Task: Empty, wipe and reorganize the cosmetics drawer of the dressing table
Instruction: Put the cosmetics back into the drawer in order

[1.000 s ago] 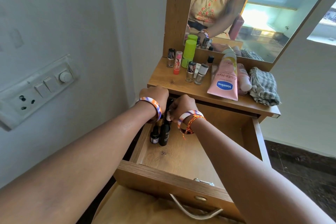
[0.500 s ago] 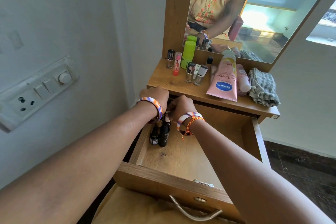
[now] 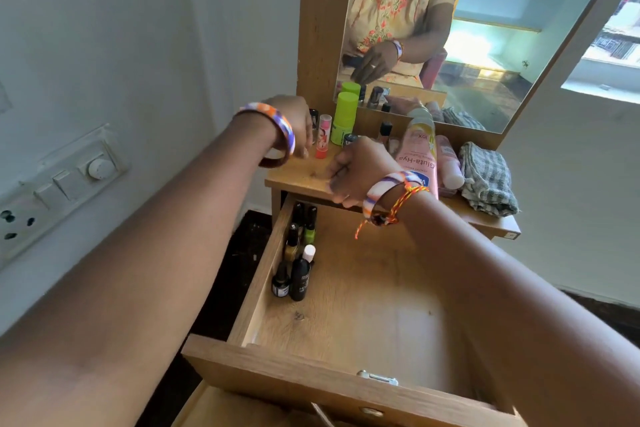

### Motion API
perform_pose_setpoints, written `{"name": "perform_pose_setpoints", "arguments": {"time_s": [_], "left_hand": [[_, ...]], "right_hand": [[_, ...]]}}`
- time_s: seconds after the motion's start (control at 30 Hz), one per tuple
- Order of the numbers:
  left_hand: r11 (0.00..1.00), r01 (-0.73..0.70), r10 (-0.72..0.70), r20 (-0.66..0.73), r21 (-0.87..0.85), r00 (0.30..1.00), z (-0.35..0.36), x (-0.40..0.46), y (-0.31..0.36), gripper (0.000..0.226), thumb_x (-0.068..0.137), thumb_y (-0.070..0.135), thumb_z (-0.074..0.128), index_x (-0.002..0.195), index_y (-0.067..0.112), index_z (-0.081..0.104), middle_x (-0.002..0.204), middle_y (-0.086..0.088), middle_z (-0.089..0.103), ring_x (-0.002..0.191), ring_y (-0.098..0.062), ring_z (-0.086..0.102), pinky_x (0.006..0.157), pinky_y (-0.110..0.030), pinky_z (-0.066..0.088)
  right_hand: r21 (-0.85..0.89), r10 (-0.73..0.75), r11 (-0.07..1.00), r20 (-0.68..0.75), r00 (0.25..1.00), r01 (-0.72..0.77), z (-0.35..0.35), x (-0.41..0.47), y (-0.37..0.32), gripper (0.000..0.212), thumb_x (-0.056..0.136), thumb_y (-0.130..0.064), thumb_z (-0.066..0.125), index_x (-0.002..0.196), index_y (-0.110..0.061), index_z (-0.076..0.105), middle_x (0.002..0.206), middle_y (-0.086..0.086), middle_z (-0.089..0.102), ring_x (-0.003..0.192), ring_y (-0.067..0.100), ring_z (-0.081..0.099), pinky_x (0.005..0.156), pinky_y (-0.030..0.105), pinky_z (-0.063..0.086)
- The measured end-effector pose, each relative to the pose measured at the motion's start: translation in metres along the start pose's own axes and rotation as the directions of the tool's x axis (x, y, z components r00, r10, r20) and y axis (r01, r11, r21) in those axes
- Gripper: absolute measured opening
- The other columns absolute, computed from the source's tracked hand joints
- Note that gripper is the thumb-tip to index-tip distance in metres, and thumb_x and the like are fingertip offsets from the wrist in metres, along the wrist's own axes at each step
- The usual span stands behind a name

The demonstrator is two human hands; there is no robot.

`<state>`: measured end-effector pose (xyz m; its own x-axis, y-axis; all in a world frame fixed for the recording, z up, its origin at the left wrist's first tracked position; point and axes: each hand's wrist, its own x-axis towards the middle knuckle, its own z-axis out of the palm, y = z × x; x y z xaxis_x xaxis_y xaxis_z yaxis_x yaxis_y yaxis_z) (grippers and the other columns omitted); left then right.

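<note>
Reorganizing seemed underway: bottles (image 3: 298, 253) stood along the drawer (image 3: 363, 315) left wall. Both hands reached the table (image 3: 304, 173); left hand (image 3: 294, 125) and right hand (image 3: 356, 170) grips couldn't be told. Next likely fetches another cosmetic.

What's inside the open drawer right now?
Small dark bottles stand along the drawer left wall; elsewhere bare wood. Its back end is hidden under the tabletop and right hand.

Bare arms, striped bangle (image 3: 282, 130) each wrist (right adds orange thread (image 3: 403, 199))
</note>
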<state>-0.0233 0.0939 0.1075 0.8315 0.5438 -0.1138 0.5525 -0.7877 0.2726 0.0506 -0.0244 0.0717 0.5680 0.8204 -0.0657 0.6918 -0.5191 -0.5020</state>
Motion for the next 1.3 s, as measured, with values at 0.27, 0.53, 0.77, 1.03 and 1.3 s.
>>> {"name": "perform_pose_setpoints", "arguments": {"time_s": [0.27,0.53,0.77,1.03,1.3], "left_hand": [[1.0,-0.023,0.019,-0.245,-0.017,0.969,-0.008,0.04,0.002,0.059,0.082,-0.006,0.056,0.137,0.013,0.047,0.135,-0.017,0.053,0.119,-0.034,0.054,0.097,-0.039,0.045],[0.996,-0.067,0.072,-0.096,0.053,0.993,0.008,0.077,-0.003,0.05,0.081,-0.006,0.059,0.129,0.008,0.055,0.128,-0.017,0.058,0.114,-0.035,0.056,0.091,-0.033,0.045],[0.999,-0.039,0.03,-0.291,-0.026,0.956,0.009,0.078,-0.01,0.029,0.08,-0.004,0.06,0.101,0.008,0.074,0.106,-0.017,0.07,0.092,-0.035,0.066,0.084,-0.038,0.055],[0.996,-0.052,0.026,-0.323,-0.074,0.946,-0.041,0.04,-0.003,0.026,0.081,0.0,0.065,0.104,0.008,0.072,0.107,-0.013,0.068,0.089,-0.029,0.064,0.077,-0.028,0.046],[0.992,-0.08,0.096,0.156,-0.102,0.983,-0.044,-0.022,0.008,0.012,0.074,0.014,0.077,0.083,0.007,0.073,0.063,-0.006,0.069,0.063,-0.021,0.062,0.063,-0.026,0.052]], "right_hand": [[0.03,0.002,0.999,-0.395,0.919,0.011,-0.053,0.026,0.023,0.02,0.08,-0.005,0.063,0.089,-0.018,0.076,0.077,-0.001,0.063,0.076,0.011,0.061,0.061,0.011,0.044],[-0.411,-0.149,0.907,-0.12,0.981,0.088,-0.05,0.043,0.036,0.059,0.077,-0.025,0.071,0.132,-0.034,0.051,0.126,-0.003,0.061,0.122,0.023,0.05,0.091,0.027,0.046],[-0.485,-0.164,0.868,-0.079,0.983,0.106,-0.038,0.055,0.029,0.042,0.086,-0.025,0.061,0.127,-0.033,0.056,0.126,0.001,0.061,0.12,0.027,0.052,0.104,0.04,0.037],[-0.429,-0.196,0.897,-0.175,0.965,0.105,-0.039,0.05,0.02,0.026,0.084,-0.014,0.061,0.107,-0.023,0.068,0.11,0.003,0.068,0.107,0.025,0.06,0.098,0.042,0.043],[-0.395,-0.147,0.909,-0.005,0.989,0.133,-0.053,-0.002,-0.016,0.029,0.072,-0.022,0.074,0.1,-0.014,0.072,0.09,-0.003,0.068,0.085,0.017,0.061,0.06,0.018,0.044]]}}
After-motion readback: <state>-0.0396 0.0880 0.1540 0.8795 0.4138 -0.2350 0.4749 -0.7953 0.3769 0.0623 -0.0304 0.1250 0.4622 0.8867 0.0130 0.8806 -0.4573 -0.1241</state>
